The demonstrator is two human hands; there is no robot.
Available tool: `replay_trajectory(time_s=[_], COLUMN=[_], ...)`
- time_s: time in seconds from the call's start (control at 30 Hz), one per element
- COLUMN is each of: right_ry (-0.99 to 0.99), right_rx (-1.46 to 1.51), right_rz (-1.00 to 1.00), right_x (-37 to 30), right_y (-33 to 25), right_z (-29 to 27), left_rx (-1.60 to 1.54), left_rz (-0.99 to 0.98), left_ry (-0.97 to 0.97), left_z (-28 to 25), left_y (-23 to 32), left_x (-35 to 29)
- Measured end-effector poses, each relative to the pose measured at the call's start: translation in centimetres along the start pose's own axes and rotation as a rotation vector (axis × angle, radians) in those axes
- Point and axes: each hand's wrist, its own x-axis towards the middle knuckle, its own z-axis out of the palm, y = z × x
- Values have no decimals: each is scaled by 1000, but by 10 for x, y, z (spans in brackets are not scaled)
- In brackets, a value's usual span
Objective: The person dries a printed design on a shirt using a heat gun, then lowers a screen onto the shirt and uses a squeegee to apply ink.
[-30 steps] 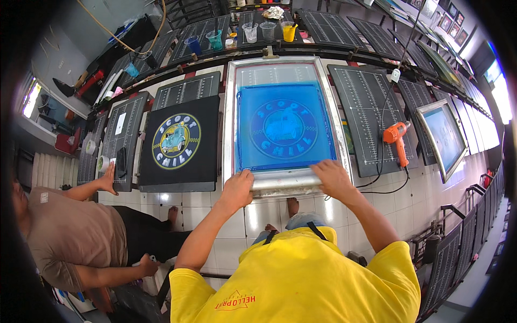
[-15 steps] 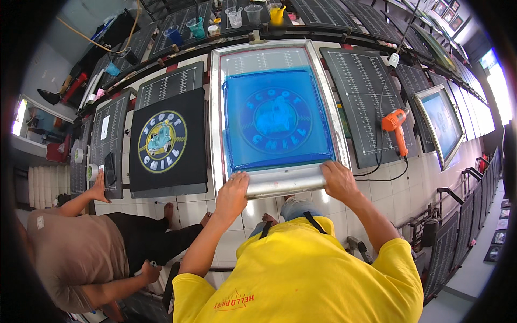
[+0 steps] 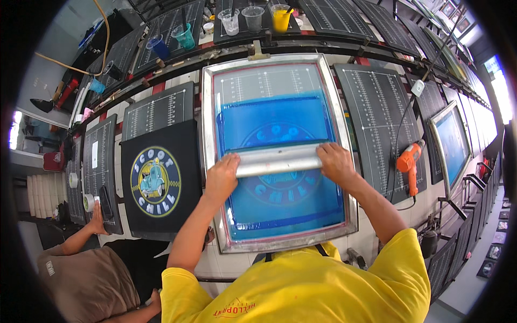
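Note:
Both my hands grip a wide metal-handled squeegee (image 3: 278,160), which lies crosswise over a screen-printing frame. My left hand (image 3: 223,175) is closed round its left end and my right hand (image 3: 337,164) round its right end. The silver frame (image 3: 285,60) holds a mesh (image 3: 274,110) coated in translucent blue. A round emblem shows through the mesh, partly hidden by the squeegee. Darker blue ink lines edge the coated area. To the left, black fabric (image 3: 188,156) lies on a board, printed with a round badge (image 3: 156,180) of a light-blue vehicle.
An orange heat gun (image 3: 410,164) rests on the grey board (image 3: 371,107) to the right, beside a second framed screen (image 3: 451,140). Plastic cups, one yellow (image 3: 280,20), stand at the back. At left, a co-worker (image 3: 91,280) puts a hand (image 3: 97,219) near a phone (image 3: 105,202).
The squeegee, held in both my hands, has moved away from me, from the frame's near end to the middle of the mesh. The view has shifted too.

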Motion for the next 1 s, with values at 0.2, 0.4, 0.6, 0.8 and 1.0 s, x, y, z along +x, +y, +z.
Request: replay_trajectory(time_s=[0.2, 0.4, 0.6, 0.8, 1.0], right_ry=[5, -60, -61, -9, 62], right_rx=[-67, -105, -109, -23, 134], right_rz=[11, 27, 45, -26, -55], right_x=[99, 114, 103, -12, -161], right_y=[59, 60, 57, -1, -78], right_z=[12, 9, 6, -31, -39], left_rx=[17, -15, 136, 22, -45], left_rz=[-28, -37, -146, -78, -92], left_ry=[-52, -57, -174, -79, -123], left_z=[9, 7, -11, -44, -59], left_y=[-56, -64, -53, 24, 115], left_x=[102, 108, 107, -11, -151])
